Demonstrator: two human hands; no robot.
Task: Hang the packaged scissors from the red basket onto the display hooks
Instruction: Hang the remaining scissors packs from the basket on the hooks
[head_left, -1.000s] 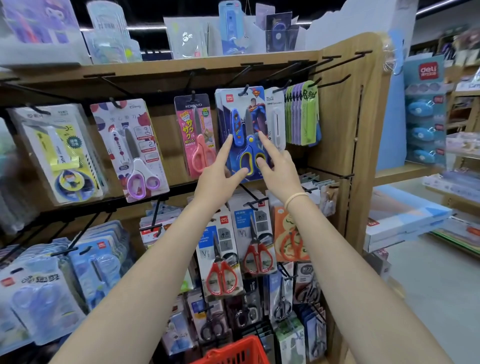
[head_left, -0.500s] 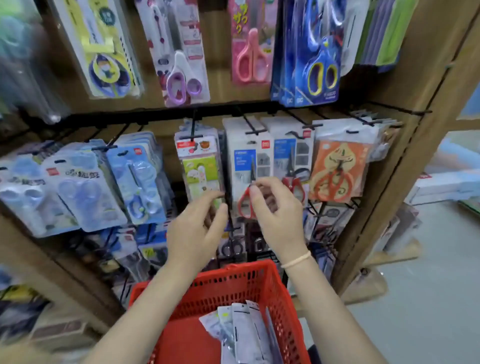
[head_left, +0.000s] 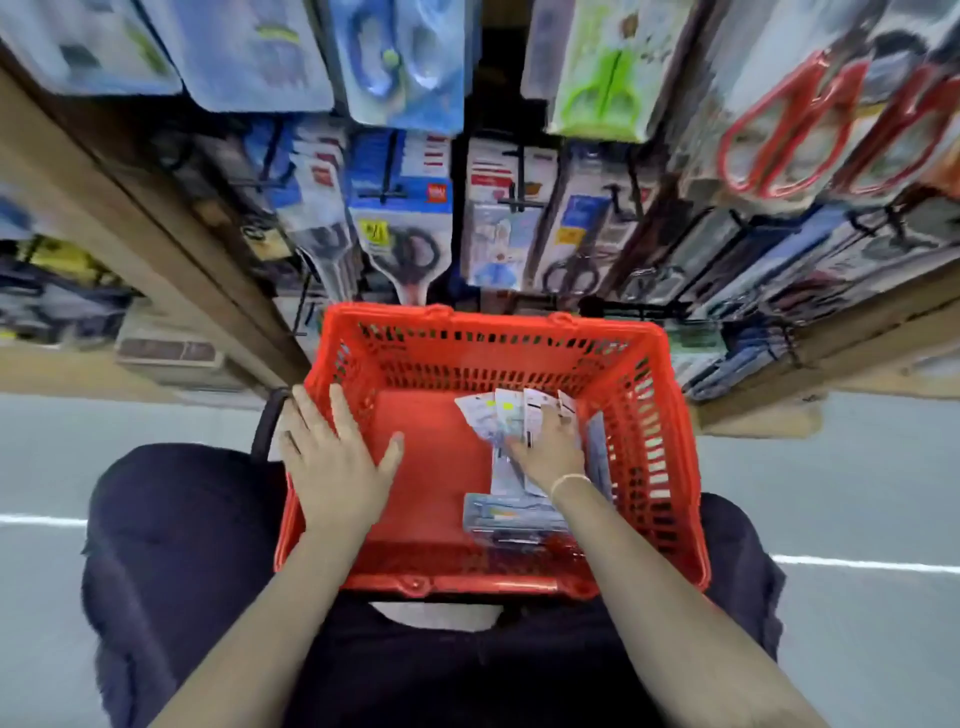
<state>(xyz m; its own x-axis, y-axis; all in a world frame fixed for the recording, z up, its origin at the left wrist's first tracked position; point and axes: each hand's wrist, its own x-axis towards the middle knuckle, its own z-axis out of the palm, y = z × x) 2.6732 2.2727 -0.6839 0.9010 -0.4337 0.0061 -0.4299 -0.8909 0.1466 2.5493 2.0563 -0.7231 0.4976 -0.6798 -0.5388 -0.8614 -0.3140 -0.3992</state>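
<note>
Lower centre of the frame: the red basket (head_left: 649, 457) rests on the person's dark-clad lap. The left hand (head_left: 332, 462) lies on its left rim, fingers spread wide and straight. The right hand (head_left: 550, 447) reaches among the packaged scissors (head_left: 506, 415) inside at right; its finger state cannot be told. Upper frame: display hooks (head_left: 382, 195) carrying hung packs.

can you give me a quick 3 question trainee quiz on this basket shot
1. True or false: the left hand holds a packet.
2. Where is the right hand? A) on a display hook B) on the packaged scissors inside the red basket C) on the floor
3. Fill in: the left hand lies flat on the basket's ____ side.

Key: 1 false; 2 B; 3 left
</note>
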